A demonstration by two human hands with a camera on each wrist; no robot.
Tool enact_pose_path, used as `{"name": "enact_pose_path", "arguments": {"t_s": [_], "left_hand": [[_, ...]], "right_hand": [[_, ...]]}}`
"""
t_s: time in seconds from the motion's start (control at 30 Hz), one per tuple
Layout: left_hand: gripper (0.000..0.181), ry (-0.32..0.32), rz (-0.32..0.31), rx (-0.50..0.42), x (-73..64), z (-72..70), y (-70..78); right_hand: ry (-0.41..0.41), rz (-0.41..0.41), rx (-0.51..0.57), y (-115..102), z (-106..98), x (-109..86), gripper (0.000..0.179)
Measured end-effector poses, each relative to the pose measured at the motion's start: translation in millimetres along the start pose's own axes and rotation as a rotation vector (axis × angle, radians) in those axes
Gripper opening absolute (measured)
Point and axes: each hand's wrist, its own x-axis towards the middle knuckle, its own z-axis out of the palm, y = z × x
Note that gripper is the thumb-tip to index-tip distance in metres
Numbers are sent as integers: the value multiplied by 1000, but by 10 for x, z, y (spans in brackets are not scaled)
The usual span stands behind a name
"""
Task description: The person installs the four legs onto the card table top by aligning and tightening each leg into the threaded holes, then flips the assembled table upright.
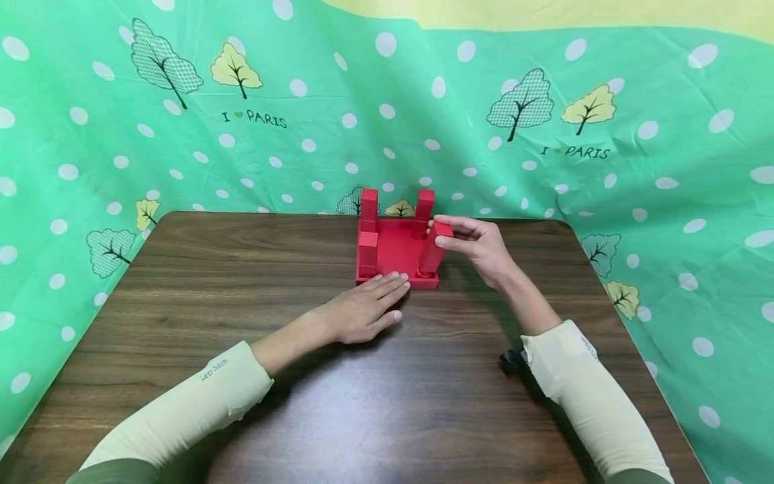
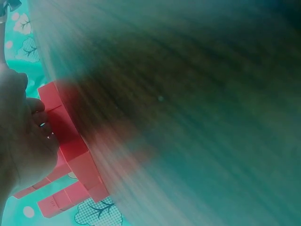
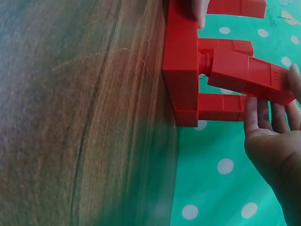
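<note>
A small red plastic stool or table base [image 1: 399,250] lies upside down at the far middle of the table, its legs pointing up. My right hand [image 1: 480,249] pinches the near right leg [image 1: 437,250] close to its top, between thumb and fingers. In the right wrist view this leg [image 3: 251,75] tilts away from the others, with its narrow round end at the base. My left hand [image 1: 361,312] lies palm down, its straight fingers touching the base's near edge. The near left leg [image 1: 368,255] and both back legs, including the far right one [image 1: 423,214], stand upright.
The dark wooden table [image 1: 242,282] runs up to a green dotted curtain [image 1: 387,114] behind it. A small black object [image 1: 512,361] shows beside the right sleeve [image 1: 595,396], low over the table.
</note>
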Motion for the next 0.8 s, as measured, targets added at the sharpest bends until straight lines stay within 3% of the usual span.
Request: {"name": "enact_pose_path", "arguments": {"t_s": [0.2, 0.47, 0.7, 0.8], "left_hand": [[73, 4, 3, -1, -5, -4, 5], [73, 0, 4, 1, -1, -3, 10], [74, -5, 2, 0, 9, 0, -5], [74, -5, 0, -3, 6, -8, -7]], "right_hand": [[-76, -9, -138, -29, 27, -31, 48], [-144, -33, 2, -21, 34, -50, 47], [-122, -58, -60, 11, 29, -39, 38], [-122, -44, -20, 12, 48, -31, 33]]}}
